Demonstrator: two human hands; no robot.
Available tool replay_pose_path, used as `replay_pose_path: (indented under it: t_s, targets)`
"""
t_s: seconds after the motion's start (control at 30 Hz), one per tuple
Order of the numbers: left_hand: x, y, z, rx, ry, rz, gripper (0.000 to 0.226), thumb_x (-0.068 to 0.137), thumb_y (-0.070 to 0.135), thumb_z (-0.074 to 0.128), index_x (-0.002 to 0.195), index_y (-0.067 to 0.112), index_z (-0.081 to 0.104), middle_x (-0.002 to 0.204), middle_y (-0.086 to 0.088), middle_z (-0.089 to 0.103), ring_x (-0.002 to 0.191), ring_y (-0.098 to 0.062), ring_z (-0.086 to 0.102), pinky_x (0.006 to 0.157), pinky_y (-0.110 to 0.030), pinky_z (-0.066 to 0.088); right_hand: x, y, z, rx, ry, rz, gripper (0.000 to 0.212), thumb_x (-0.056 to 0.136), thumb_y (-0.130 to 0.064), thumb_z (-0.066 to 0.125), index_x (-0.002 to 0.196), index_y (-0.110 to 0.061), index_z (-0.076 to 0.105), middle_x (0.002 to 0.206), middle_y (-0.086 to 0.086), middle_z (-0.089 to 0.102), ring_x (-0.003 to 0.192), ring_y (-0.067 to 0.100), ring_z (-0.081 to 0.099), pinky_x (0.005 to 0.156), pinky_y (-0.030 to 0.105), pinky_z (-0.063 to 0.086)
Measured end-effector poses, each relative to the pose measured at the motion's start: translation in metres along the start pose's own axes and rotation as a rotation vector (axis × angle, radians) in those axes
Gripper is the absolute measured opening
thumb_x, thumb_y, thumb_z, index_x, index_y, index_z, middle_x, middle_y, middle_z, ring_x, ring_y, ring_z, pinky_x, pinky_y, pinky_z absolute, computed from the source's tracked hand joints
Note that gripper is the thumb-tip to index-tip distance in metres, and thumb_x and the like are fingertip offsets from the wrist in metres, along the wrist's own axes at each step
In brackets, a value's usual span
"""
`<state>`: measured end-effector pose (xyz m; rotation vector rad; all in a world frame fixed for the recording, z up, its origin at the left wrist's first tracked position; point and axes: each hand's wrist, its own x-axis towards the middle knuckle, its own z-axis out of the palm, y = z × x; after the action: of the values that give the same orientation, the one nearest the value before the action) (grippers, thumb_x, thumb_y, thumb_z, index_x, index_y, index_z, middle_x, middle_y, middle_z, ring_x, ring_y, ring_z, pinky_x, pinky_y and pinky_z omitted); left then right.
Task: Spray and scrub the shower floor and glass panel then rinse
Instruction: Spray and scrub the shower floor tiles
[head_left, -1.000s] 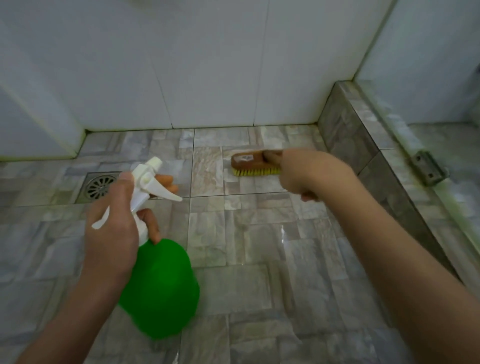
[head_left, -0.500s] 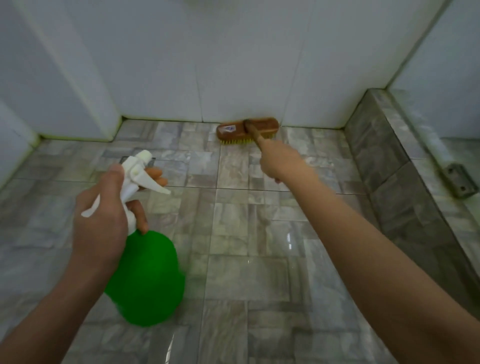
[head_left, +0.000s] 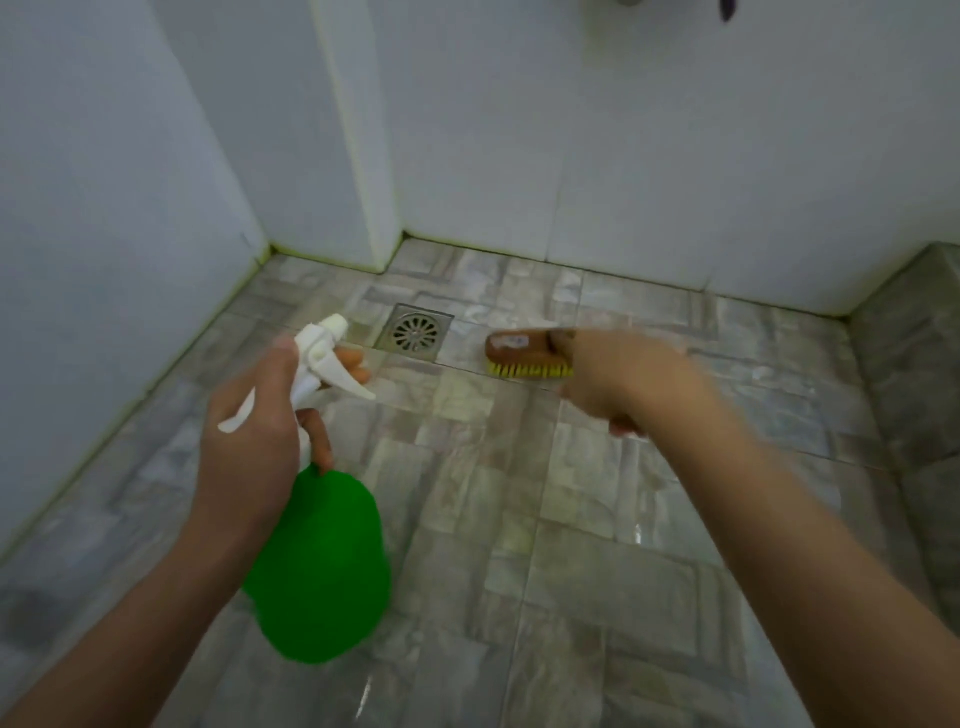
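Note:
My left hand (head_left: 254, 441) grips the neck of a green spray bottle (head_left: 322, 561) with a white trigger head (head_left: 324, 358), held above the grey tiled shower floor (head_left: 519, 519). A finger rests in front of the trigger. My right hand (head_left: 618, 379) is closed on the handle of a brown wooden scrub brush (head_left: 519, 349). Its yellow bristles (head_left: 527, 370) press on the floor just right of the drain. The floor looks wet and shiny.
A square metal floor drain (head_left: 414, 332) lies between the spray head and the brush. White tiled walls (head_left: 623, 156) enclose the floor at the back and left. A raised grey tiled curb (head_left: 914, 364) borders the right side.
The brush has come back from the foot of the back wall toward me and now sits beside the drain. The view has swung left. The spray bottle stays in my left hand.

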<state>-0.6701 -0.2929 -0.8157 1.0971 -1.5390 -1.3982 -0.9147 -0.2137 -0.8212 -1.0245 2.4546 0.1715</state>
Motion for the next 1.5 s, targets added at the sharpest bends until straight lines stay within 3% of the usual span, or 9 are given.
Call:
replay_pose_path:
  t_s: [0.17,0.4,0.53,0.67,0.77,1.03,1.2,1.33,1.5]
  targets:
    - [-0.003,0.0,-0.026,0.023,0.004,0.016,0.043,0.092,0.047,0.038,0.077,0.042,0.077,0.093,0.006,0.078,0.036,-0.016,0.045,0.041,-0.021,0.041,0.037,-0.036,0.01,0.073,0.12,-0.222,0.085,0.092,0.0,0.04,0.151,-0.042,-0.005,0.113,0.019,0.058,0.053,0.022,0.058,0.04,0.027,0.046]
    - [0.004,-0.008,-0.062,0.045,0.073,0.009,0.049,0.094,0.046,0.034,0.08,0.032,0.078,0.089,0.002,0.078,0.037,-0.018,0.045,0.044,-0.022,0.043,0.026,-0.09,-0.006,-0.023,0.014,-0.142,0.047,0.093,-0.003,0.042,0.139,-0.012,0.042,0.075,0.006,0.051,0.04,0.013,0.056,0.037,0.024,0.043]
    - [0.004,-0.012,-0.072,0.05,0.073,0.016,0.048,0.095,0.046,0.036,0.077,0.035,0.078,0.091,0.007,0.078,0.035,-0.017,0.044,0.043,-0.022,0.041,0.068,-0.113,-0.007,0.057,0.149,-0.188,0.073,0.092,0.002,0.043,0.154,-0.02,0.012,0.088,0.012,0.057,0.057,0.02,0.062,0.063,0.038,0.058]
    - [0.006,-0.013,-0.082,0.062,0.154,-0.005,0.047,0.107,0.03,0.034,0.085,0.016,0.073,0.057,0.012,0.068,0.033,-0.012,0.042,0.041,-0.018,0.04,0.061,-0.128,-0.013,0.056,0.025,-0.11,0.051,0.094,-0.003,0.044,0.144,-0.007,0.033,0.075,0.009,0.051,0.05,0.016,0.057,0.042,0.025,0.048]
    - [0.006,-0.015,-0.085,0.042,0.194,-0.014,0.048,0.107,0.025,0.033,0.077,0.014,0.069,0.053,0.013,0.067,0.033,-0.009,0.045,0.039,-0.017,0.04,0.062,-0.134,-0.003,0.013,0.104,-0.212,0.068,0.091,0.002,0.042,0.152,-0.017,0.019,0.074,0.008,0.049,0.051,0.018,0.059,0.046,0.031,0.051]
    - [0.003,-0.023,-0.114,-0.004,0.198,0.015,0.047,0.094,0.046,0.039,0.07,0.035,0.077,0.087,0.006,0.078,0.032,-0.018,0.045,0.039,-0.019,0.039,0.013,-0.129,0.004,-0.091,-0.038,-0.23,0.051,0.093,-0.002,0.044,0.14,-0.019,0.038,0.078,0.006,0.048,0.042,0.013,0.054,0.032,0.02,0.038]
    - [-0.002,-0.023,-0.124,0.017,0.204,0.008,0.047,0.102,0.039,0.039,0.078,0.023,0.077,0.089,0.0,0.078,0.033,-0.015,0.044,0.038,-0.019,0.039,0.046,-0.158,0.021,-0.073,0.112,-0.348,0.075,0.089,0.003,0.043,0.154,-0.021,0.012,0.09,0.01,0.053,0.054,0.02,0.058,0.039,0.029,0.048]
    - [-0.002,-0.022,-0.14,0.046,0.234,-0.002,0.047,0.103,0.039,0.037,0.079,0.024,0.075,0.092,0.002,0.078,0.033,-0.018,0.044,0.039,-0.019,0.039,0.017,-0.173,0.009,-0.151,-0.035,-0.326,0.054,0.093,-0.003,0.045,0.145,-0.017,0.036,0.084,0.007,0.052,0.043,0.014,0.055,0.031,0.02,0.039]
    - [-0.005,-0.022,-0.149,0.054,0.283,-0.017,0.046,0.106,0.029,0.036,0.083,0.014,0.073,0.094,-0.001,0.078,0.034,-0.016,0.044,0.037,-0.02,0.038,0.048,-0.215,0.031,-0.15,0.102,-0.557,0.079,0.09,0.005,0.039,0.152,-0.032,0.009,0.101,0.012,0.057,0.054,0.02,0.054,0.05,0.036,0.053]
